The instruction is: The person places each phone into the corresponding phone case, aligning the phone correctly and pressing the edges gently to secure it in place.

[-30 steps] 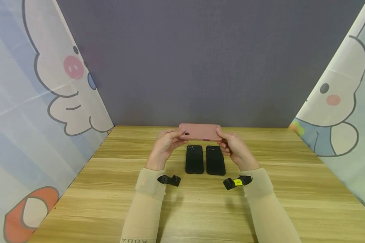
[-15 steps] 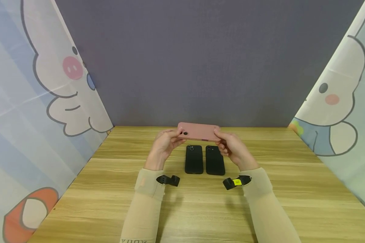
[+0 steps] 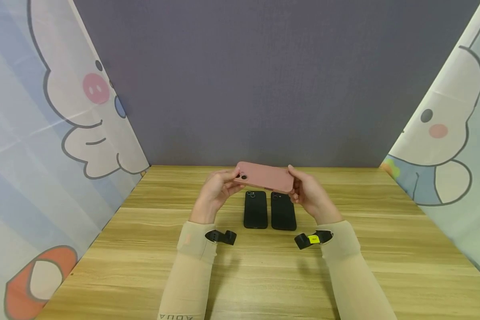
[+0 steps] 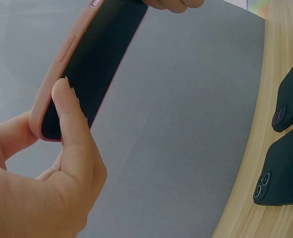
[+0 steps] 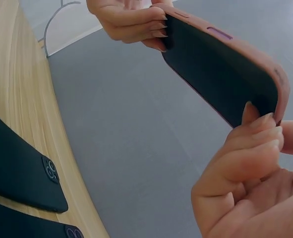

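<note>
Above the table, both hands hold a smartphone in a pink case (image 3: 266, 176) sideways, its camera end to the left. My left hand (image 3: 216, 191) pinches that camera end, thumb on the back and fingers on the dark screen side (image 4: 101, 54). At the other end, my right hand (image 3: 312, 195) grips the lower corner, with fingertips against the screen (image 5: 220, 69). The pink back faces the head camera and slopes down to the right. Two black phones (image 3: 255, 210) (image 3: 283, 211) lie side by side on the table below, cameras at their far ends.
The wood-grain table (image 3: 144, 266) ends at a dark grey panel (image 3: 264, 89) behind the hands. Cartoon-printed curtains (image 3: 20, 133) flank both sides. A black strap with a small camera (image 3: 226, 238) sits on the left wrist, and a similar one (image 3: 308, 240) on the right.
The right end of the pink-cased phone has tipped downward, and more of its back and camera lenses show. The right thumb has shifted to the upper right edge. The black phones stay put.
</note>
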`<state>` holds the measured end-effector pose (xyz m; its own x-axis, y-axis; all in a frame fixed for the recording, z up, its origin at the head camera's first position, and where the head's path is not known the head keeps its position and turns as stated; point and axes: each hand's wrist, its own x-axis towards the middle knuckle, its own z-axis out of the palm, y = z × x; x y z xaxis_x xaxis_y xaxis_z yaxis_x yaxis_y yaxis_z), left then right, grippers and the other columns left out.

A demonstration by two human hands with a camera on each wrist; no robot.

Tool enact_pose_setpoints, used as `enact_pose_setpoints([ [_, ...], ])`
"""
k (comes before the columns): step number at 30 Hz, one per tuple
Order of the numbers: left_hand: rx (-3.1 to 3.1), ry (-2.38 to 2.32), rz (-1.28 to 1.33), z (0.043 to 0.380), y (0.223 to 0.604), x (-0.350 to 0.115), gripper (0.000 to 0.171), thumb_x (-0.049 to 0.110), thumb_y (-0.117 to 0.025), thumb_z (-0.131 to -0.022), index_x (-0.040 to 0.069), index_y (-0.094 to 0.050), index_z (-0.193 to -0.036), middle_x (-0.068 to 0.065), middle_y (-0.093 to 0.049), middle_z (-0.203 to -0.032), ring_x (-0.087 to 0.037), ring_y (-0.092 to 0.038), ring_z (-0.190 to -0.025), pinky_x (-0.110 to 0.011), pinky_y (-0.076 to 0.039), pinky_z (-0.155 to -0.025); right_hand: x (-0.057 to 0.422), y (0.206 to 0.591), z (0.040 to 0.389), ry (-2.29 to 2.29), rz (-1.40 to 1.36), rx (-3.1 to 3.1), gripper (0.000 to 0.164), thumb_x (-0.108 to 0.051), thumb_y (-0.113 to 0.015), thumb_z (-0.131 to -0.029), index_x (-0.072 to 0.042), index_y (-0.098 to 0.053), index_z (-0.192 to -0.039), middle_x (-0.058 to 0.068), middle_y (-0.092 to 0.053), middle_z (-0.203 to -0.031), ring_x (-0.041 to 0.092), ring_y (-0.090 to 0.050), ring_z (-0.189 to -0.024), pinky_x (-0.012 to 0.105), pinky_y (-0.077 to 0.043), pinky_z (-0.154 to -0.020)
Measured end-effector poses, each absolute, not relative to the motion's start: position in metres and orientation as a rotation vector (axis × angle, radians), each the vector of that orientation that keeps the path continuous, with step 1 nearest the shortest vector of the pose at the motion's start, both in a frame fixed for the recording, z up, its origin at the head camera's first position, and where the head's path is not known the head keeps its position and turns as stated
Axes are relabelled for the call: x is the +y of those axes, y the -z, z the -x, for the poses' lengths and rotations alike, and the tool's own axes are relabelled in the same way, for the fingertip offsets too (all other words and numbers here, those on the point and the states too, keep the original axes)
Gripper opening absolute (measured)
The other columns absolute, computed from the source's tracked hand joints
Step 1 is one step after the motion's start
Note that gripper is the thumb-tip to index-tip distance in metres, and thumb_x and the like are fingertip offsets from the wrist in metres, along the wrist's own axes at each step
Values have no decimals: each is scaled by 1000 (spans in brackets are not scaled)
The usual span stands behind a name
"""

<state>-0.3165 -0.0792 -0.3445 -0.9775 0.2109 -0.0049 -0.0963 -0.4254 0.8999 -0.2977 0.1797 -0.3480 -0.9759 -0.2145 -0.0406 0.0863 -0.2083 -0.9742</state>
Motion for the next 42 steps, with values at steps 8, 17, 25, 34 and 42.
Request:
enact_pose_setpoints([
  [8,1555,-2495,-266,315,343,-80,25,8,-56,-104,8,-75,-88,-5,-74,-80,-13,-70,-71,-29,-58,-75,180,348,296,2398,212,1635,44,-25,-42,-110,-15,-66,-75,-2,-57,-56,7,-41,-42,19,-30,-42],
  [17,1471,-2522,-232,315,345,-81,26,11,-58,-104,7,-76,-86,-6,-72,-79,-16,-69,-70,-29,-59,-72,177,348,295,2264,282,1794,40,-21,-37,-105,-13,-66,-78,-1,-60,-58,8,-43,-42,22,-33,-45],
  [25,1454,-2493,-192,315,347,-76,19,13,-61,-102,8,-76,-91,-7,-69,-85,-17,-67,-71,-29,-58,-71,173,348,293,2145,340,1824,26,-27,-50,-106,-15,-72,-109,0,-70,-73,11,-66,-59,25,-51,-56],
  [34,1445,-2471,-256,316,348,-61,13,13,-62,-103,7,-72,-97,-4,-69,-86,-16,-66,-77,-27,-57,-78,171,349,293,2284,265,1810,34,-26,-49,-107,-17,-76,-88,-3,-65,-64,9,-54,-51,24,-41,-53],
  [42,1468,-2372,-298,313,348,-51,11,-1,-59,-101,0,-64,-111,-6,-70,-89,-15,-68,-76,-27,-58,-79,165,352,295,2350,288,1806,43,-25,-49,-108,-15,-75,-75,-3,-58,-58,12,-42,-49,27,-32,-53],
])
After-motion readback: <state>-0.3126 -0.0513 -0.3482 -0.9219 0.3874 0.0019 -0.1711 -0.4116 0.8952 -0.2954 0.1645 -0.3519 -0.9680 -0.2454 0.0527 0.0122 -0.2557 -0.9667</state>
